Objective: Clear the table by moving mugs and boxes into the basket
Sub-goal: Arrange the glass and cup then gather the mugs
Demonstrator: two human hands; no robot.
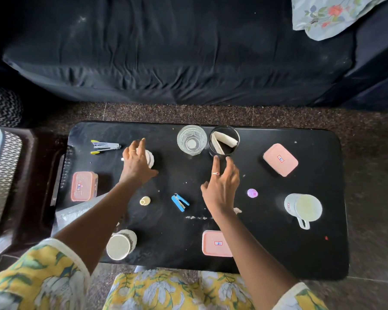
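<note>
My left hand [136, 162] wraps over a white mug [150, 158] at the left middle of the black table [267, 253]. My right hand [222, 186] hovers open, fingers spread, just short of a black cup [232, 151] with folded paper inside. A second white mug [304, 209] stands at the right, a third [120, 245] at the near left edge. Three pink lidded boxes lie about: one at the left [83, 186], one at the far right [280, 159], one at the near edge [215, 242]. A dark brown basket [38, 175] stands left of the table.
A clear glass [192, 139] stands beside the black cup. Two staplers [104, 147] [179, 202], a small cream bottle [145, 200] and a purple cap [252, 193] lie on the table. A dark sofa [177, 52] runs behind it.
</note>
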